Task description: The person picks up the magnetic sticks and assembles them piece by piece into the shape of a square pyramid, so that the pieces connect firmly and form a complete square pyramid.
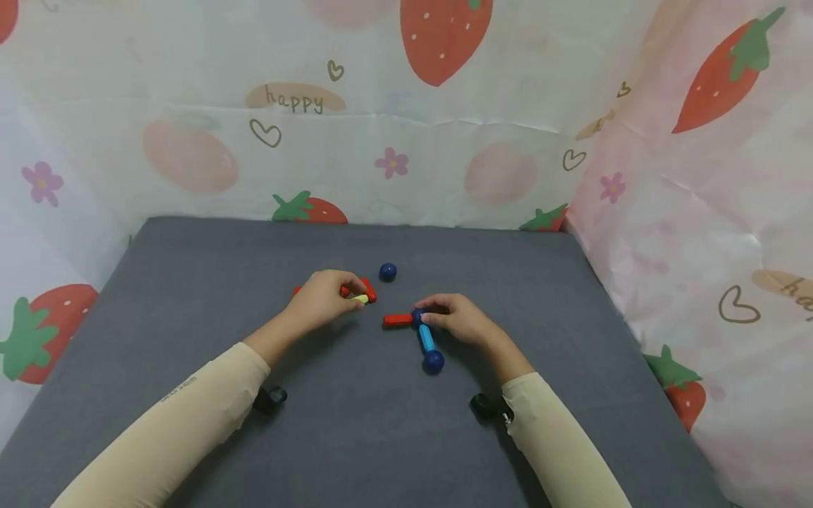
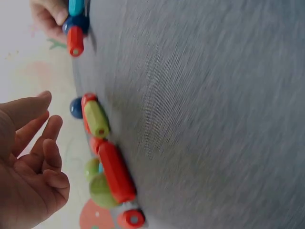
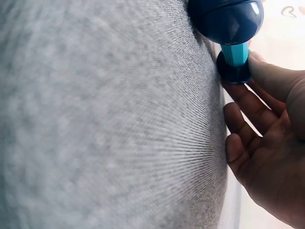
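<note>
Pinching ball, gray tabletop, strawberry-print backdrop

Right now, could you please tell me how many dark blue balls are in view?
3: a held ball in the right hand, a near ball on the light-blue rod, and a far ball beyond both. The left hand may hide more.

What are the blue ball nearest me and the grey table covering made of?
Nearest blue ball: probably hard plastic, glossy, with bright highlights and a seam-like line. Grey table covering: seemingly woven fabric, matte, with fine thread-like ribbing.
</note>
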Demonstrator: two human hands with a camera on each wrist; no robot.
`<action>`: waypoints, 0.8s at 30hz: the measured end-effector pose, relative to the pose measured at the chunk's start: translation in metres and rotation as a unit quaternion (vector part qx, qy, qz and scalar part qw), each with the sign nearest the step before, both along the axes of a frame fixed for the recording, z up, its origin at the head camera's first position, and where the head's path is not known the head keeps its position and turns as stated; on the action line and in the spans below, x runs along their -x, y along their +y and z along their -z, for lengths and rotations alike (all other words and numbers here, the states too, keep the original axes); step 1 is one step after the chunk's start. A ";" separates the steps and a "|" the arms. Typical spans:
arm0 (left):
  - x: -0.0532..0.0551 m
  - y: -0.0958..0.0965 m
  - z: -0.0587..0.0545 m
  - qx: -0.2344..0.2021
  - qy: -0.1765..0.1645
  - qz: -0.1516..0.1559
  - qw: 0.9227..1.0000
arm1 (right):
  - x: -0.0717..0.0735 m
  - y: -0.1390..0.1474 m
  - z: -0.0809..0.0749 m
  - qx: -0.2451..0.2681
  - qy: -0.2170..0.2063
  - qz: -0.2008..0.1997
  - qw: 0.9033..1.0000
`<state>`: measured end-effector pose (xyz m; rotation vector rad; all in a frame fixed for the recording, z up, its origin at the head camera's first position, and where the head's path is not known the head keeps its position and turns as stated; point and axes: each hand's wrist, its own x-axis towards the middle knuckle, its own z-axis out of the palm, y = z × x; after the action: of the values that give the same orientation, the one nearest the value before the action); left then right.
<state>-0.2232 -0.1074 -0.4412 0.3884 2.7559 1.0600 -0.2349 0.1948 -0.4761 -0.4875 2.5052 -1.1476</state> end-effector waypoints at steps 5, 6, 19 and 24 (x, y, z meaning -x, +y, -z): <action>0.006 -0.008 -0.003 0.011 0.001 -0.003 1.000 | 0.001 0.000 0.001 -0.003 0.002 -0.002 1.000; 0.008 -0.009 -0.001 0.012 0.002 -0.001 1.000 | 0.001 0.000 0.001 -0.003 0.002 -0.001 1.000; 0.017 -0.004 0.018 0.082 0.058 0.013 0.995 | 0.001 0.001 0.000 0.004 -0.002 0.002 1.000; 0.018 0.001 0.018 0.111 0.072 0.020 0.991 | 0.001 0.001 0.001 0.006 -0.003 0.003 1.000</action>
<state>-0.2408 -0.1068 -0.4594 0.5027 2.9393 0.7322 -0.2359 0.1961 -0.4767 -0.4786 2.4973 -1.1649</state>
